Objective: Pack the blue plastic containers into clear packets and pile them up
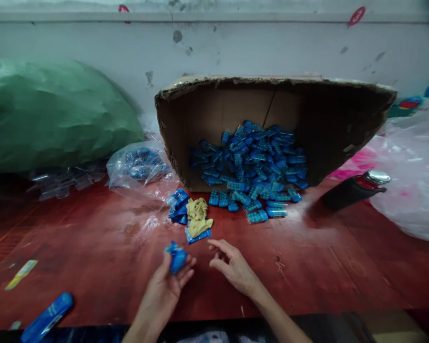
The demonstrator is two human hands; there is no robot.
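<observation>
My left hand (168,283), palm partly up, holds a small blue plastic piece (178,258) between thumb and fingers; blur hides its exact kind. To its right, my right hand (235,267) is empty, with thumb and forefinger apart. Just beyond both hands lies a crumpled yellowish cloth (197,214) on top of a flat blue packet (200,236). More blue packets (178,206) sit beside the cloth. Farther back, a heap of small blue packs with clear covers (253,157) spills out of a cardboard box (191,112) lying on its side.
The red table (103,257) carries a dark flask (346,193) and pink-white plastic bags (411,190) on the right. At left are a large green sack (57,119), a clear bag of blue pieces (139,162), a yellow-handled cutter (21,275) and a long blue case (48,317).
</observation>
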